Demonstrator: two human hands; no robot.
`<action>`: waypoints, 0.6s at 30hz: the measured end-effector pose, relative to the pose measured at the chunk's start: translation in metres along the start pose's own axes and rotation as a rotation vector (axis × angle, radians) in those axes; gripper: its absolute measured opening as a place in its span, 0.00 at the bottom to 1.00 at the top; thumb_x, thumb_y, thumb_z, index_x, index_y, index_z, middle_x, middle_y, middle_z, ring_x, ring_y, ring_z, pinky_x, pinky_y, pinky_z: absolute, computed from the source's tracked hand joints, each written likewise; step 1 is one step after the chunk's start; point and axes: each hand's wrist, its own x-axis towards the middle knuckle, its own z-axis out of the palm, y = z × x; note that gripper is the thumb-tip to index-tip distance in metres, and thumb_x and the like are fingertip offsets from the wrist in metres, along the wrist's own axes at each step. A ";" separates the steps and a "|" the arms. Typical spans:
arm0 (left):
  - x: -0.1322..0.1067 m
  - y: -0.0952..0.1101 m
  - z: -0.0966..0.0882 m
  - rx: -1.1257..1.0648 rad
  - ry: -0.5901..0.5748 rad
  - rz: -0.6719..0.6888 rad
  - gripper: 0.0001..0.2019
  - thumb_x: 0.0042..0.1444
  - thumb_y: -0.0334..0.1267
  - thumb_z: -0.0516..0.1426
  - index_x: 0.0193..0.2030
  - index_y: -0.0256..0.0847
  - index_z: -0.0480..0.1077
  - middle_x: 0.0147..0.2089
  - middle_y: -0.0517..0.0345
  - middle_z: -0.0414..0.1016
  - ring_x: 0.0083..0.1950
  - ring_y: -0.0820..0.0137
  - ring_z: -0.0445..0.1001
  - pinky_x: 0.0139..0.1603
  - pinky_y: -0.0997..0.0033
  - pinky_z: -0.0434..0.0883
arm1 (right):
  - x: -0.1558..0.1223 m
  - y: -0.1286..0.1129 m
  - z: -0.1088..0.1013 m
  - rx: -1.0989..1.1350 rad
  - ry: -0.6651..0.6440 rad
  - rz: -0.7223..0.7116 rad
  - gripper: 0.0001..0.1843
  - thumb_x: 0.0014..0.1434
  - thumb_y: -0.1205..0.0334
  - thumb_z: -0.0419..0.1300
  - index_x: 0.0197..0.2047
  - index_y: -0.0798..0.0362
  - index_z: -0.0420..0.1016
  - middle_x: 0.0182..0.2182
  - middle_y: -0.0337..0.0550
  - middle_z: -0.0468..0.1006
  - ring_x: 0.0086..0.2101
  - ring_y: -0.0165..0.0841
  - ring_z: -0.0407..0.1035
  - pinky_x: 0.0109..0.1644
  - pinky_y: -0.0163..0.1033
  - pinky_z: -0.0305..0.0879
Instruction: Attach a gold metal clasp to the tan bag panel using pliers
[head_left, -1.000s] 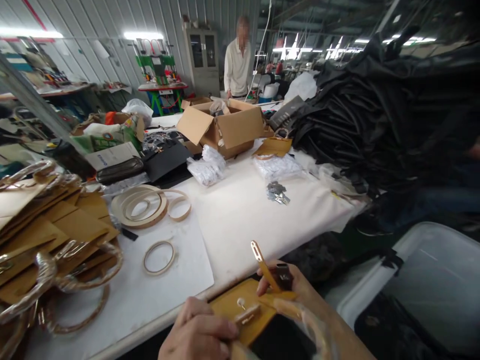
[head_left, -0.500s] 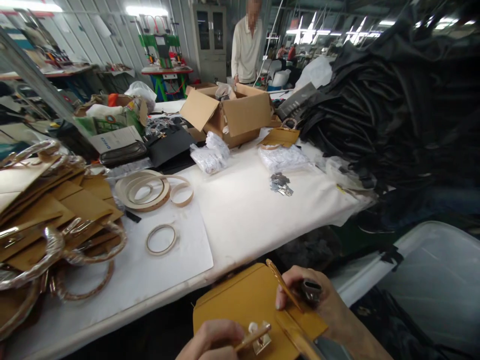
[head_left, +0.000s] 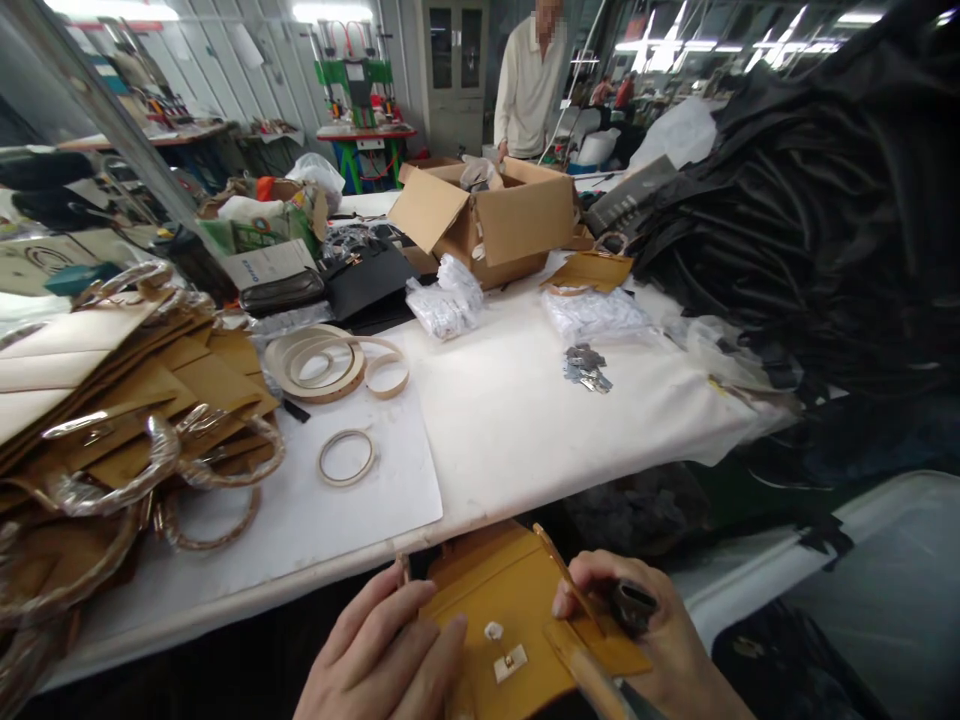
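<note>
A mustard-yellow leather bag piece point(head_left: 480, 590) lies at the bottom of the view, below the table's front edge. On it are a small gold metal plate point(head_left: 511, 662) and a white tuft point(head_left: 493, 631). My left hand point(head_left: 382, 640) is at the bag's left side, fingers curled, pinching a narrow brownish-gold piece point(head_left: 406, 568) whose kind I cannot make out. My right hand point(head_left: 660, 630) grips the bag's folded right edge and a thin mustard strip point(head_left: 555, 555). A dark, hollow-ended metal object point(head_left: 635, 605) sticks out between its fingers; the rest is hidden.
On the white-covered table point(head_left: 495, 420) are mustard bags with wrapped handles point(head_left: 187, 400), tape rolls point(head_left: 319, 362), flat metal pieces point(head_left: 587, 368), plastic packets point(head_left: 448, 300) and a carton point(head_left: 521, 220). Black material point(head_left: 810, 220) is heaped right. A person point(head_left: 529, 90) stands behind the carton.
My left hand has moved up and left from the metal plate, leaving it uncovered. My right hand keeps its grip on the bag. The view has turned slightly left.
</note>
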 end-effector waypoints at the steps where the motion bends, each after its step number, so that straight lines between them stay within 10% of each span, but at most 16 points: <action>1: 0.003 0.001 -0.003 -0.025 -0.044 0.018 0.18 0.68 0.38 0.59 0.63 0.46 0.73 0.45 0.58 0.85 0.56 0.61 0.81 0.71 0.56 0.70 | -0.002 0.000 0.003 -0.001 0.017 -0.012 0.13 0.47 0.63 0.76 0.37 0.48 0.82 0.30 0.45 0.83 0.30 0.42 0.78 0.33 0.42 0.76; 12: -0.011 0.013 0.021 -0.370 -0.079 -0.004 0.24 0.73 0.44 0.51 0.71 0.37 0.63 0.49 0.51 0.82 0.62 0.64 0.74 0.79 0.50 0.51 | -0.013 -0.004 0.014 -0.118 0.045 -0.125 0.11 0.49 0.56 0.76 0.32 0.48 0.80 0.24 0.40 0.81 0.24 0.36 0.76 0.28 0.34 0.73; 18: -0.014 0.013 0.012 -0.394 -0.145 -0.028 0.25 0.74 0.44 0.51 0.74 0.39 0.59 0.51 0.50 0.82 0.60 0.62 0.75 0.77 0.48 0.57 | -0.017 -0.006 0.010 -0.232 -0.027 -0.163 0.10 0.53 0.53 0.72 0.33 0.48 0.80 0.26 0.40 0.80 0.26 0.36 0.75 0.29 0.35 0.71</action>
